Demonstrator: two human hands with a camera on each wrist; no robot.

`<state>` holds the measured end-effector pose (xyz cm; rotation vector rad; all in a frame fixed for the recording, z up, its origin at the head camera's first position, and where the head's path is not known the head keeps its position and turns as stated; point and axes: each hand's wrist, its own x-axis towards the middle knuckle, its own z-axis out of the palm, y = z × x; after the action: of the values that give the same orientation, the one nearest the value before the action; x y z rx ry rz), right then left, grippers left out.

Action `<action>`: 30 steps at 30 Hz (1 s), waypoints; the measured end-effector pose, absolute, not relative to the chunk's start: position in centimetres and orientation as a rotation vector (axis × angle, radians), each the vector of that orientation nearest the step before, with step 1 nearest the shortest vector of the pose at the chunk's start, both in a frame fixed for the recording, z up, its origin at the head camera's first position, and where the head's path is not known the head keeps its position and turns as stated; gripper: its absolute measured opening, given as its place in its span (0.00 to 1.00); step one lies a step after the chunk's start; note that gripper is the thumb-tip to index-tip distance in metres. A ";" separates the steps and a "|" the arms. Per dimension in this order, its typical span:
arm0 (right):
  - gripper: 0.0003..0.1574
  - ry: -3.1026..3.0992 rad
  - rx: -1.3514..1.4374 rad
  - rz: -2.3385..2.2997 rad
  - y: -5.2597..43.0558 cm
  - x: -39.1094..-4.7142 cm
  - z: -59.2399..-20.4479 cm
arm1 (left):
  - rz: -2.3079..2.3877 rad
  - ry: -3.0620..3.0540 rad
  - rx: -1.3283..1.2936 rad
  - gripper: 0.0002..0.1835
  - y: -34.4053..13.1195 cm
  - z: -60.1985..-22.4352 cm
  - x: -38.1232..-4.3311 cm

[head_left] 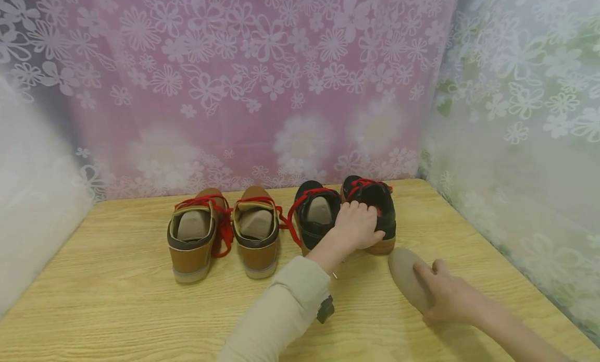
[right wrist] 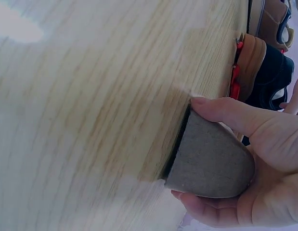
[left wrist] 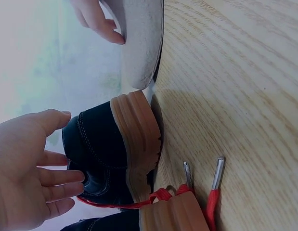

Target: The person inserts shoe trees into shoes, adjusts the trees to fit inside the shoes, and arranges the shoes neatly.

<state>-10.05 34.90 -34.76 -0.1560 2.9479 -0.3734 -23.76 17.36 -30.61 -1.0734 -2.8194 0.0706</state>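
Observation:
My left hand (head_left: 355, 225) is over the opening of the right black shoe (head_left: 387, 237), which has red laces and a tan sole. In the left wrist view its fingers (left wrist: 59, 177) are fairly straight, at the shoe's collar. My right hand (head_left: 451, 295) grips a beige, foot-shaped shoe insert (head_left: 407, 278) just in front of that shoe. The right wrist view shows thumb and fingers on either side of the insert's rounded end (right wrist: 211, 159), close above the table. The left black shoe (head_left: 310, 189) holds a similar beige insert (head_left: 319, 210).
Two brown shoes (head_left: 189, 260) (head_left: 258, 255) with red laces and beige inserts stand to the left, heels toward me. Metal-tipped laces (left wrist: 216, 180) trail on the wooden table (head_left: 117, 299). A pink floral curtain (head_left: 234, 91) hangs behind, a pale one (head_left: 529, 143) at right.

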 end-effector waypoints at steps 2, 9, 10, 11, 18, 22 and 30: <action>0.60 2.966 -0.159 -0.361 34.9 -10.0 -34.8 | 0.072 -2.816 -1.072 0.29 17.4 -30.7 -23.8; 0.57 3.014 -0.134 -0.312 34.8 -9.9 -34.3 | 0.083 -2.814 -1.073 0.29 17.4 -31.0 -23.9; 0.56 3.027 -0.138 -0.304 34.8 -9.9 -34.2 | 0.083 -2.814 -1.075 0.29 17.4 -31.0 -23.9; 0.55 3.037 -0.142 -0.294 34.8 -9.8 -34.0 | 0.085 -2.814 -1.078 0.29 17.4 -31.0 -23.9; 0.46 3.141 -0.254 -0.239 35.2 -9.5 -33.1 | 0.106 -2.810 -1.082 0.30 17.3 -31.0 -24.0; 0.45 3.149 -0.268 -0.214 35.5 -9.7 -32.3 | 0.099 -2.801 -1.093 0.29 17.2 -30.9 -24.0; 0.44 3.191 -0.268 0.004 36.1 -10.1 -30.8 | 0.091 -2.794 -1.097 0.29 17.3 -31.0 -23.9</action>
<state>-10.07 36.05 -30.79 -0.2679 3.1911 0.0036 -23.95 17.31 -30.97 -1.0969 -2.7942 0.0912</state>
